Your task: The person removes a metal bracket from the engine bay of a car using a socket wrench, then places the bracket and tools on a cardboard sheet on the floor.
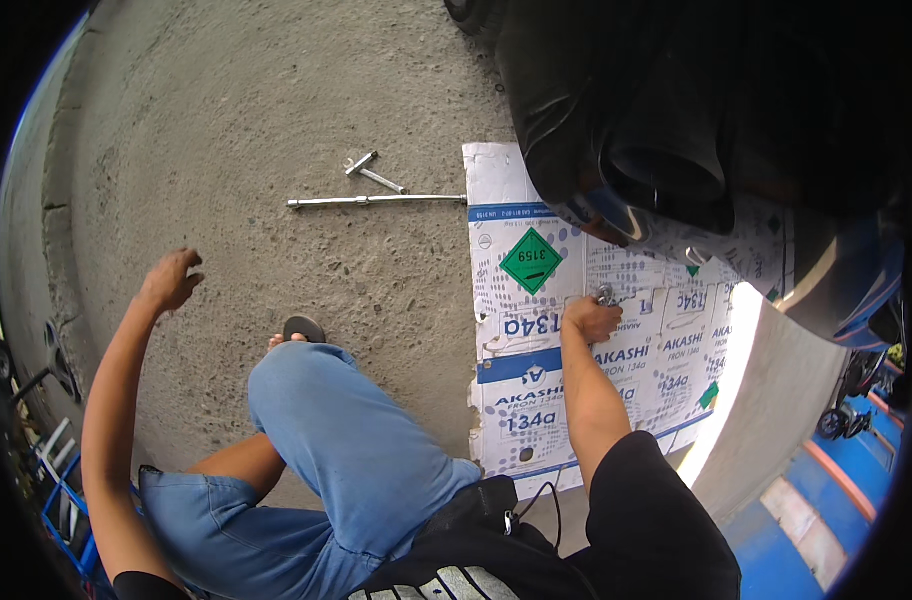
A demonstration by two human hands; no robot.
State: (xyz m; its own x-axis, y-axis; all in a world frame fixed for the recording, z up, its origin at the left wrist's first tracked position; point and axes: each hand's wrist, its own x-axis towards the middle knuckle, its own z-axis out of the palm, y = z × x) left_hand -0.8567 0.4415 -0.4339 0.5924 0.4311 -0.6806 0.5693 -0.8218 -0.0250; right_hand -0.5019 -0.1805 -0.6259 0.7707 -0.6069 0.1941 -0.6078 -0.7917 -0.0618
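Note:
Over the bare concrete at the left, my left hand (173,280) is held in the air with nothing in it, its fingers loosely bent and apart. My right hand (594,318) is down at a flattened cardboard sheet (523,232) printed in white, blue and green. Its fingers close on a small shiny metal part (605,294), whose exact kind I cannot make out. Beyond my hands, a long metal bar (376,200) lies with its right end at the cardboard's edge. Just past it rest a wrench (381,181) and a short metal tool (360,163).
The dark underside of a vehicle (666,110) overhangs the far part of the cardboard at the upper right. My bent leg (326,430) is between my arms. Blue metal frames (66,510) stand at the lower left, and a blue and orange surface (826,500) lies at the right.

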